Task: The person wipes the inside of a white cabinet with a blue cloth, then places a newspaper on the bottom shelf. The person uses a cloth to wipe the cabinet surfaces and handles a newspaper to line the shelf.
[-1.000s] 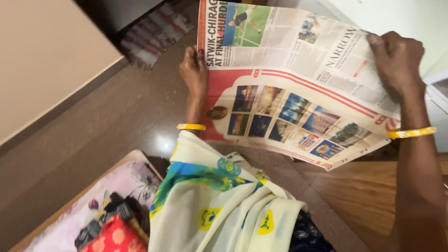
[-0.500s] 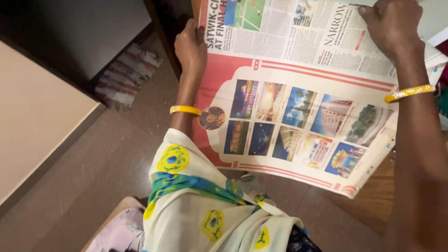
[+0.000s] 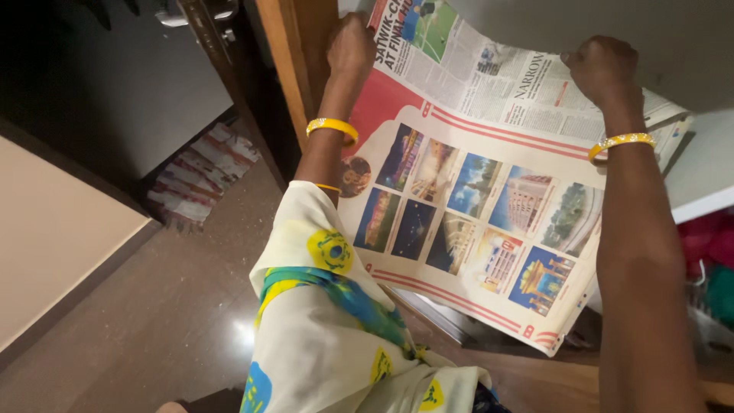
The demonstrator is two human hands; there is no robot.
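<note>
Both hands pinch a newspaper [image 3: 489, 206] by its far edge, left hand [image 3: 350, 47] beside the door frame [image 3: 294, 69], right hand [image 3: 604, 69] far right, sheet hanging toward the floor.

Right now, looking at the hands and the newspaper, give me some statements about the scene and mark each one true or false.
1. Both hands grip the newspaper near its top edge. True: the left hand holds the top left corner, the right hand the top right.
2. The newspaper is folded shut. False: it is spread open, showing a grid of colour photographs.
3. Each wrist wears a yellow bangle. True: left bangle, right bangle.
4. The striped mat lies on top of the newspaper. False: it lies on the floor to the left, apart from the paper.
5. The left hand is beside a wooden door frame. True.
</note>
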